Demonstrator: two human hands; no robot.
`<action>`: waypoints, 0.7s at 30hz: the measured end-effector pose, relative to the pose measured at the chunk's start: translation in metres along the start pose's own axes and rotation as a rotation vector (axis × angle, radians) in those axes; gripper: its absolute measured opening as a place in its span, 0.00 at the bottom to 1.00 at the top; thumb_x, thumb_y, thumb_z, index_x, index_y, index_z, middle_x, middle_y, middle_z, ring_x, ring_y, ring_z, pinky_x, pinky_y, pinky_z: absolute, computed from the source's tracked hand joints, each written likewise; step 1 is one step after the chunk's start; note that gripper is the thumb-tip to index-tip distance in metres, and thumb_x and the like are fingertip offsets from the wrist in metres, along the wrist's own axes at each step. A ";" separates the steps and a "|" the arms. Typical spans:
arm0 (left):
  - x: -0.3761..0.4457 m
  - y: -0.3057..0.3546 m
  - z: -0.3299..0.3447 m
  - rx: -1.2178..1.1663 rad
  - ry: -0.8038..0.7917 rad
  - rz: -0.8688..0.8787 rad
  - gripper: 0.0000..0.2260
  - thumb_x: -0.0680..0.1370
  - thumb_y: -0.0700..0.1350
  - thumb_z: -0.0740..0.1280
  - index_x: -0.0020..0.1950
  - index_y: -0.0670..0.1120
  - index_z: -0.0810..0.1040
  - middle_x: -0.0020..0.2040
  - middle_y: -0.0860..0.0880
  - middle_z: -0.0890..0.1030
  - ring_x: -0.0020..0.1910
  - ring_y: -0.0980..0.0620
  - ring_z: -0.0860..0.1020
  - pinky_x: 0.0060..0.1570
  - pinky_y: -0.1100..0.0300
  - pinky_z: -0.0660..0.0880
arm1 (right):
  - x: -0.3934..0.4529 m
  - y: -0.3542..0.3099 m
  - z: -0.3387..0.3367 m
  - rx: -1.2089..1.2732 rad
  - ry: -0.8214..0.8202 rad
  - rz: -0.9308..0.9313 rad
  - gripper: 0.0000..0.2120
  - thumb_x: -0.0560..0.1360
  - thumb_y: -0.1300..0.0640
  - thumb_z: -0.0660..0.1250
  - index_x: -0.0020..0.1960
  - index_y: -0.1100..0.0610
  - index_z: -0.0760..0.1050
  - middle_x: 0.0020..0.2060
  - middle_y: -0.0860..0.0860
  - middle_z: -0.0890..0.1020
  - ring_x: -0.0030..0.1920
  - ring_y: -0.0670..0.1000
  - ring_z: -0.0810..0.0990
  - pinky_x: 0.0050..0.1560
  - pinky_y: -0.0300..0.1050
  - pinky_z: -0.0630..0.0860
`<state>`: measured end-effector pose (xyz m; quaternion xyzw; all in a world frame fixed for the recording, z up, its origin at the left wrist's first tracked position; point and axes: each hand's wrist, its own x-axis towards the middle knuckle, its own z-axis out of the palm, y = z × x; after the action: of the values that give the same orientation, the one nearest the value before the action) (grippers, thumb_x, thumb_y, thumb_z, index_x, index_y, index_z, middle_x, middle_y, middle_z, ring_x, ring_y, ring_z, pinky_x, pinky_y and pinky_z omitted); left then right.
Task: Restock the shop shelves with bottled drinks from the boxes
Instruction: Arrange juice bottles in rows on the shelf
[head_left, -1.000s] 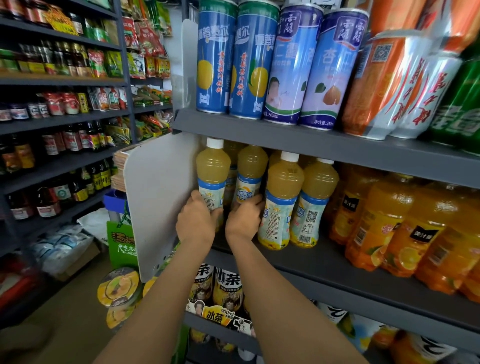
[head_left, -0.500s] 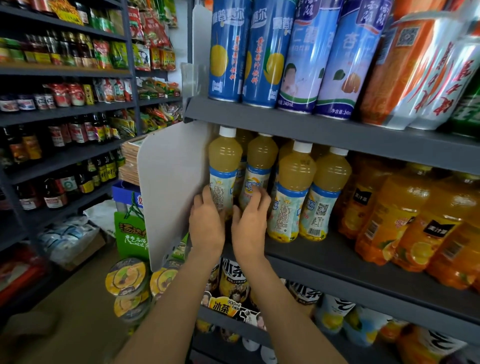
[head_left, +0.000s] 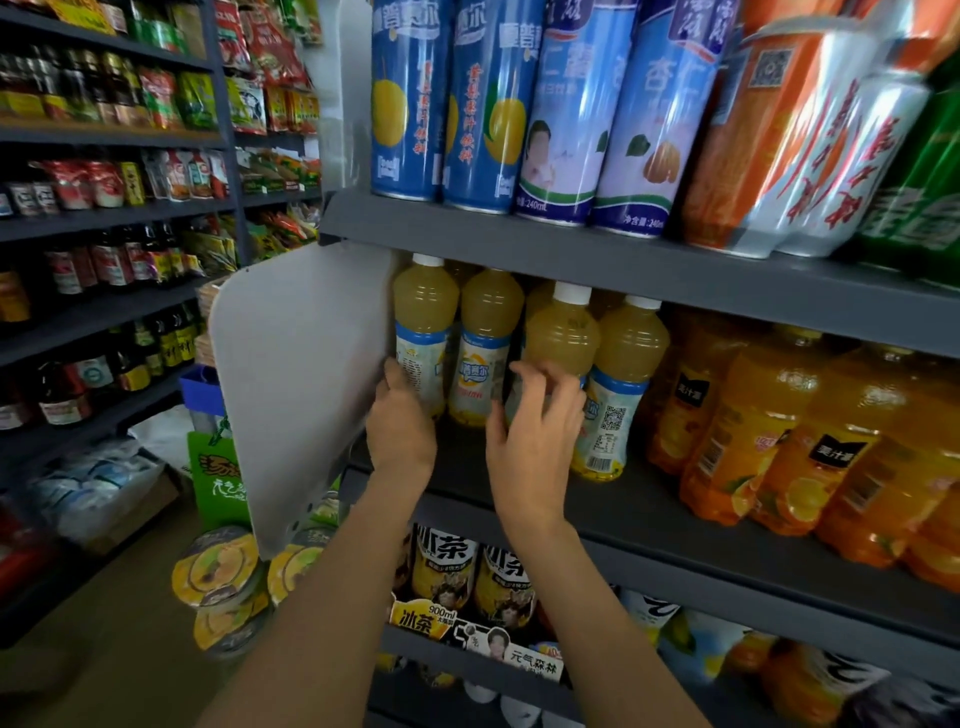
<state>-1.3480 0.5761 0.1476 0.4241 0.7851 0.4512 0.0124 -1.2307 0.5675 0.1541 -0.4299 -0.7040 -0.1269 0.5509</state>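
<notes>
Hands at upright juice bottles on the shelf (head_left: 649, 499).
Left hand (head_left: 400, 426) touched the end bottle (head_left: 423, 332); right hand (head_left: 535, 436) curled around the third bottle (head_left: 563, 338), caps up.

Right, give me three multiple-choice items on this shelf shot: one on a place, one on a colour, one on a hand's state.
1. Where do the blue cans stand?
A. on the shelf above the pale yellow juice bottles
B. on the floor
C. below the iced tea bottles

2. What colour are the yellow juice bottles' caps?
A. red
B. white
C. black

3. What is the right hand doing?
A. hanging at the person's side
B. lifting a can off the top shelf
C. reaching with curled fingers at a yellow juice bottle

Key: 1 A, the cans sit one shelf up; 2 B, white caps show under the shelf edge; 3 C, its fingers curl against the label.
</notes>
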 end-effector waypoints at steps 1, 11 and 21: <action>-0.006 0.001 -0.001 -0.003 0.065 0.035 0.26 0.75 0.35 0.65 0.71 0.38 0.61 0.65 0.37 0.71 0.62 0.38 0.71 0.57 0.48 0.70 | -0.002 0.001 -0.002 0.029 0.019 0.025 0.23 0.67 0.62 0.72 0.58 0.57 0.68 0.56 0.54 0.66 0.55 0.53 0.70 0.52 0.50 0.75; -0.025 0.031 0.026 0.050 -0.130 0.396 0.24 0.76 0.35 0.62 0.72 0.44 0.64 0.73 0.39 0.56 0.70 0.41 0.63 0.66 0.52 0.66 | -0.014 0.023 -0.010 -0.027 -0.242 0.318 0.40 0.68 0.55 0.74 0.72 0.67 0.58 0.60 0.64 0.74 0.62 0.62 0.73 0.59 0.54 0.74; -0.011 0.024 0.026 0.087 -0.230 0.493 0.28 0.74 0.31 0.63 0.73 0.45 0.64 0.72 0.40 0.57 0.69 0.42 0.64 0.67 0.52 0.66 | -0.010 0.026 -0.008 -0.016 -0.269 0.348 0.39 0.69 0.53 0.73 0.72 0.65 0.58 0.61 0.61 0.73 0.63 0.59 0.71 0.60 0.52 0.72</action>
<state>-1.3146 0.5921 0.1448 0.6510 0.6704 0.3551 -0.0269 -1.2055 0.5729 0.1403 -0.5622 -0.6853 0.0231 0.4623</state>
